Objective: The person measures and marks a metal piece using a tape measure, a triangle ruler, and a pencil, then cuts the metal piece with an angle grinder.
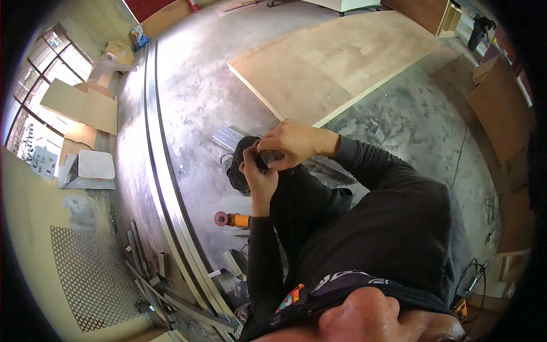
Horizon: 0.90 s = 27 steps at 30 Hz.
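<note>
Head view: looking forward and down across a dusty grey floor (194,97), filling much of the frame.
Perforated sheet (91,279): standing at the lower left of the frame, well apart from the fingers, seeming thin and stiff.
Metal rails (178,228): running long and side by side from the upper left of the frame down towards the lower centre.
Angle grinder (235,220): lying on the floor left of centre, disc facing the left edge of the frame, not being touched.
Left hand (262,182): rising from the lower centre, bending fingertips close against the left side of a small dark piece; not showing clearly whether gripping or only steadying.
Small dark piece (275,155): sitting at the centre of the frame, between the two sets of fingertips, above a dark trouser leg (296,194); mostly hiding behind the fingers, so not revealing exact kind or outline. Probably weighing little and feeling stiff; perhaps turning slippery with dust; showing too little to judge fragility. Seemingly best suiting a thumb-and-forefinger pinch on opposite edges.
Right hand (290,142): coming in from the right of centre, apparently pinching the piece between thumb below and curled fingers above.
Wooden panel (336,57): lying flat across the upper centre and upper right of the frame, beyond the right hand.
Another person (482,31): bending over at the far upper right, well apart.
</note>
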Available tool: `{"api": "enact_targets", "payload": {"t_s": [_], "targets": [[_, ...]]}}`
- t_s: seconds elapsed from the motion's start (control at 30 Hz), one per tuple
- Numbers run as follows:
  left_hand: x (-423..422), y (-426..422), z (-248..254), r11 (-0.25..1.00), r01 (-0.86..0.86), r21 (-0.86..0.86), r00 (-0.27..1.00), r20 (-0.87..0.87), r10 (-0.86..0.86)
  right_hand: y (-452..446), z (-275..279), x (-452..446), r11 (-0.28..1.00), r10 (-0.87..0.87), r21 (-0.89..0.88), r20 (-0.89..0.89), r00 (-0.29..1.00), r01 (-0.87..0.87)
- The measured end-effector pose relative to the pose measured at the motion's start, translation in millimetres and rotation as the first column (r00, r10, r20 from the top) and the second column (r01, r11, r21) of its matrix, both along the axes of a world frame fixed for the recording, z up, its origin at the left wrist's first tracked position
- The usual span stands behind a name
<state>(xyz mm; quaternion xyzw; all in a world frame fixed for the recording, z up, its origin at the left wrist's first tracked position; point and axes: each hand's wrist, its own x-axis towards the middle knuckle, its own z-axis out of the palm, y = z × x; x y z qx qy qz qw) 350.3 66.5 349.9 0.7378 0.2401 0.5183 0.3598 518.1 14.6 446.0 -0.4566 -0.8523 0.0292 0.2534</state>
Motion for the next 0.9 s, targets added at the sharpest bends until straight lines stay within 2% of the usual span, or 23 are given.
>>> {"api": "enact_targets", "payload": {"t_s": [0.07,0.13,0.27,0.33,0.37,0.43,0.5,0.57,0.63,0.73,0.77,0.83,0.87,0.9], "targets": [[7.0,5.2,-1.1,0.999,-0.025,-0.036,0.998,-0.065,0.023,-1.8,-2.3,2.2,1.0,-0.005,0.005,0.0,1.0,0.005],[10.4,12.8,2.9,0.979,0.01,0.203,0.976,-0.217,0.035,-3.3,1.3,4.6,1.0,-0.006,0.013,0.007,1.0,0.006],[15.3,15.4,16.9,0.973,-0.006,0.231,0.986,-0.163,0.045,-7.0,12.0,22.2,0.996,-0.04,0.081,-0.046,0.998,0.044],[8.6,22.2,25.9,0.922,-0.095,0.376,0.961,-0.206,0.183,-10.2,18.0,29.5,0.992,-0.071,0.1,-0.046,0.996,0.076],[1.4,25.7,30.3,0.921,-0.094,0.379,0.963,-0.201,0.181,-13.2,23.3,30.3,0.995,-0.081,0.061,-0.027,0.996,0.082],[-23.1,28.1,33.2,0.797,-0.072,0.6,0.938,-0.231,0.258,-14.4,24.7,23.8,0.996,-0.085,0.021,-0.008,0.996,0.085],[-43.9,23.0,23.4,0.827,-0.084,0.555,0.933,-0.248,0.261,-12.5,18.2,4.7,0.998,-0.049,0.049,0.137,0.989,0.043],[-65.1,25.9,-12.7,0.792,-0.167,0.588,0.902,-0.233,0.364,-5.8,6.7,-11.1,1.0,-0.011,0.023,0.189,0.982,0.007],[-76.7,22.9,-48.1,0.817,-0.229,0.529,0.896,-0.214,0.389,0.9,6.5,-20.2,0.999,-0.048,-0.007,0.284,0.957,0.052],[-82.8,6.3,-86.5,0.915,-0.353,0.198,0.9,-0.198,0.389,12.0,-3.4,-15.6,0.989,-0.066,-0.102,0.317,0.946,0.104],[-86.0,3.2,-98.8,0.913,-0.361,0.192,0.898,-0.192,0.396,13.5,-5.7,-14.2,0.99,-0.058,-0.105,0.325,0.944,0.097],[-89.1,-0.7,-110.8,0.905,-0.39,0.17,0.845,-0.323,0.426,15.7,-8.5,-12.5,0.987,-0.057,-0.123,0.314,0.948,0.1],[-92.7,2.0,-115.7,0.868,-0.411,0.277,0.835,-0.268,0.481,16.6,-10.4,-13.0,0.988,-0.051,-0.124,0.317,0.947,0.095],[-94.0,0.4,-104.5,0.867,-0.415,0.274,0.834,-0.267,0.484,16.6,-12.5,-13.9,0.991,-0.047,-0.106,0.286,0.957,0.081]]}}
